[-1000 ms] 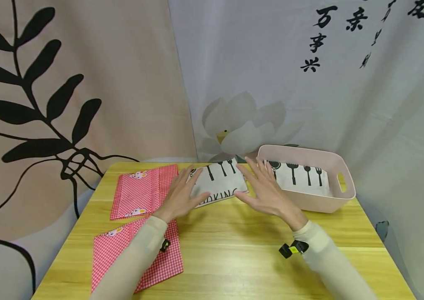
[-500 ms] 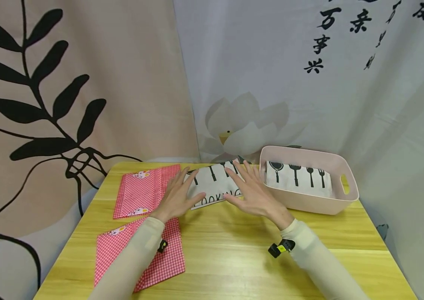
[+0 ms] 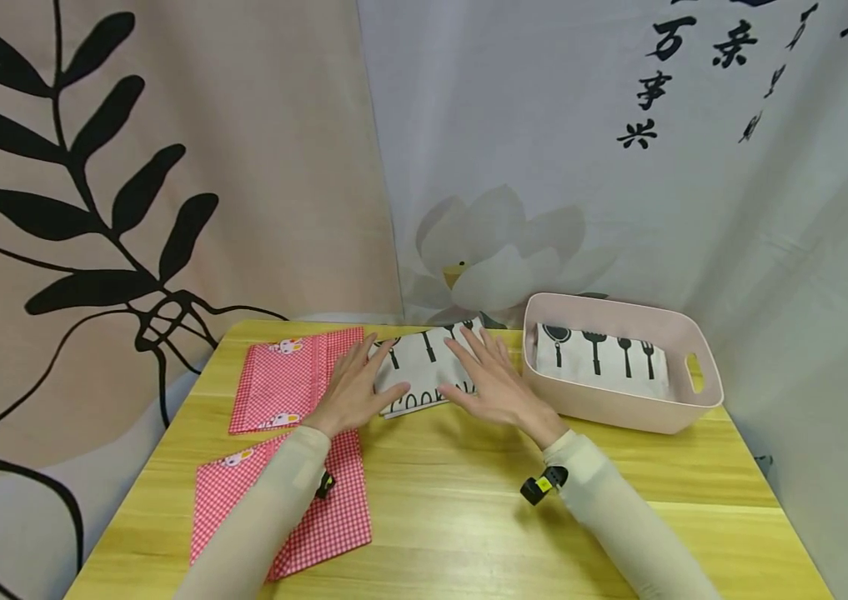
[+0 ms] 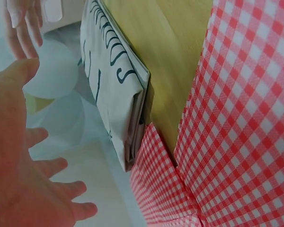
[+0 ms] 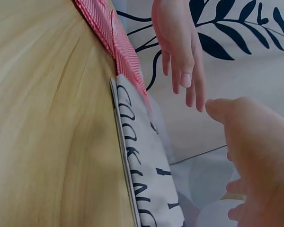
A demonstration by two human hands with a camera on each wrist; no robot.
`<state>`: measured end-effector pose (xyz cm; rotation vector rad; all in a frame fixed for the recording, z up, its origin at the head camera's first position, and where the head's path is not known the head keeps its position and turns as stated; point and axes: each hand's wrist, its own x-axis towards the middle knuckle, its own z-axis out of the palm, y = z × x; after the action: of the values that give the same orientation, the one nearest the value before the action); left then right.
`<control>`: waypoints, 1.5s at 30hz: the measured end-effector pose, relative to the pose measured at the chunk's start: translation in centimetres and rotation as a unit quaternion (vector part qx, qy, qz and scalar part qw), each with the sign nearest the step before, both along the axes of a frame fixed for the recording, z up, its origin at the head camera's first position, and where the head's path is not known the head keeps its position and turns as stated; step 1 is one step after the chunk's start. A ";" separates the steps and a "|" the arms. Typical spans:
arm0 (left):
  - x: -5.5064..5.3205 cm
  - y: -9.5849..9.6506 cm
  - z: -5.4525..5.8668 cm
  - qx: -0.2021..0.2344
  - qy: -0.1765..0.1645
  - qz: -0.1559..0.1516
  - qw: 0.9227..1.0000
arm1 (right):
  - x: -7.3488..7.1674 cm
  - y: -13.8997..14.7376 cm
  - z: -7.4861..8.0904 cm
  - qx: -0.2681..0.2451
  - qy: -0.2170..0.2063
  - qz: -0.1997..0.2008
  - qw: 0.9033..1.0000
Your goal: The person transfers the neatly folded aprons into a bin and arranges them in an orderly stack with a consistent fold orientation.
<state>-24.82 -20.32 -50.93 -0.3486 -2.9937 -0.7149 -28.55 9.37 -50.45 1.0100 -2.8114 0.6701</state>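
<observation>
A white folded cloth [image 3: 424, 367] printed with black utensils and the word COOKING lies near the table's back edge. My left hand [image 3: 352, 387] is spread over its left end, and my right hand [image 3: 494, 383] over its right end. Both wrist views show air between the hands and the folded cloth [image 4: 113, 71], whose stacked layers show at one end. The fingers of both hands are extended and hold nothing. To the left lie two folded red-and-white checked cloths, one [image 3: 281, 387] at the back and the other [image 3: 344, 508] partly hidden under my left forearm.
A pale pink basket [image 3: 619, 408] with handle cutouts stands at the back right of the wooden table [image 3: 469, 517]. Inside it lies another white utensil-print cloth [image 3: 604, 367]. A printed curtain [image 3: 288, 167] hangs directly behind the table.
My right hand has moved left, from beside the basket to over the right end of the white cloth. The left hand stays nearly in place; the head view has shifted slightly.
</observation>
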 end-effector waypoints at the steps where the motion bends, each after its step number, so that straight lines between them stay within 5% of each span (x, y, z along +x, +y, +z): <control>1: -0.1 0.0 0.0 -0.001 -0.001 0.000 1.000 | -0.2 -0.1 -0.1 0.000 -0.004 -0.002 1.000; 13: -1.1 0.4 -0.5 -0.004 -0.040 0.001 0.999 | -2.8 -0.3 -2.0 -0.015 -0.058 -0.039 0.997; 45: -3.6 0.9 -2.8 0.016 -0.130 0.056 0.990 | -6.1 -2.3 -3.5 0.018 -0.108 -0.096 0.989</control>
<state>-28.41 -19.44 -53.72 -0.0912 -3.2065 -0.8567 -34.69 7.09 -53.99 0.6972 -3.0638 0.7483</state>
